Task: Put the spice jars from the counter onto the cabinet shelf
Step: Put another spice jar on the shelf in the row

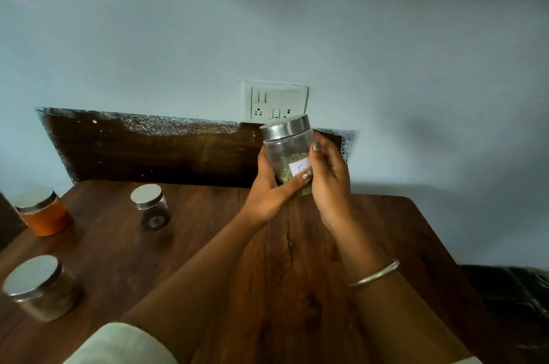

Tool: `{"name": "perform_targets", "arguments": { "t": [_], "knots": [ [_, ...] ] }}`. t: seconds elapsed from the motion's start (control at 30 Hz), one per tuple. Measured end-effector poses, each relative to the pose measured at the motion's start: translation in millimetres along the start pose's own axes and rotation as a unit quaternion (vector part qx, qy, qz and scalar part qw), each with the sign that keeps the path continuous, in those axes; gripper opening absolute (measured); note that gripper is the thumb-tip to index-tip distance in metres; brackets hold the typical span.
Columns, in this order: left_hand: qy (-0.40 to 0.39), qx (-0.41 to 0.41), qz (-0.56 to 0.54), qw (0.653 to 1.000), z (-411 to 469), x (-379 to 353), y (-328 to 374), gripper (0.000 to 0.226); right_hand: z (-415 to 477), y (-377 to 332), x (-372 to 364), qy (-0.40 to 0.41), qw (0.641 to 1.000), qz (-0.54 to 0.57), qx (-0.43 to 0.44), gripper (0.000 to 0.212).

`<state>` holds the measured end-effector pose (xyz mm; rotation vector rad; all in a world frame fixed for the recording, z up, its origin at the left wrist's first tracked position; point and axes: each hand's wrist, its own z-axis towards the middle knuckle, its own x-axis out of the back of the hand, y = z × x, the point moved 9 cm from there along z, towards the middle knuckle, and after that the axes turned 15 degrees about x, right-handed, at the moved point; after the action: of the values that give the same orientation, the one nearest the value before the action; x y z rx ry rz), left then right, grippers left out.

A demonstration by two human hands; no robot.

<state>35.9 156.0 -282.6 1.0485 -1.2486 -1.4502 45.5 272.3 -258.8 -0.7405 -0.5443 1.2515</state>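
I had the clear jar [287,152] up off the table [297,259], both hands on it, right of centre and in front of the wall socket [276,102]. My left hand [267,188] cupped it from below and from the left, thumb laid across the white label; my right hand [329,176] pressed in from the right, fingers wrapped against the glass. So each grip was closed on that 1 jar, nothing loose.

The jar's long axis ran nearly upright, tipped a little, steel lid [285,127] uppermost and leaning toward the far left. Greenish spice sat in the lower half.

3 more jars waited on the table, well apart from my hands, all off to the left: the orange jar [44,212] at the far left edge, the small dark jar [151,206] nearer the middle, and the wide jar [41,286] nearest to me. My left hand was the closer one to all 3.

No cabinet shelf showed anywhere in view, so I couldn't tell which way the jar had to travel. My read: the carry was the step in hand, and the shelf lay somewhere out of sight.
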Motion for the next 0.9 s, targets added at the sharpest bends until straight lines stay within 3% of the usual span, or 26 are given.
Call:
{"name": "perform_targets", "arguments": {
  "t": [0.1,0.23,0.33,0.5,0.63,0.9],
  "knots": [
    [0.021,0.003,-0.039,0.999,-0.2,8.9,5.2,0.059,3.1,-12.4,3.1,-0.022,0.999,0.034,0.005,0.032],
    [0.014,0.024,-0.071,0.997,-0.2,13.2,10.7,0.045,-5.2,-20.4,-18.4,-0.168,0.981,0.100,-0.021,0.038],
    [0.006,0.003,-0.035,0.999,-3.8,12.0,22.0,0.038,-10.5,-22.1,-20.5,-0.182,0.975,0.126,-0.029,0.052],
    [-0.069,-0.030,0.057,0.996,-15.0,3.8,39.0,0.070,-6.7,-32.1,-12.9,-0.147,0.978,0.145,-0.030,0.082],
    [-0.080,-0.025,0.088,0.993,-16.6,7.9,46.1,0.096,-5.3,-35.1,-12.3,-0.171,0.975,0.135,-0.031,0.083],
    [-0.045,-0.028,0.058,0.997,-14.6,8.3,57.8,0.098,8.9,-46.5,-7.6,-0.201,0.974,0.102,-0.034,0.081]
  ]
}}
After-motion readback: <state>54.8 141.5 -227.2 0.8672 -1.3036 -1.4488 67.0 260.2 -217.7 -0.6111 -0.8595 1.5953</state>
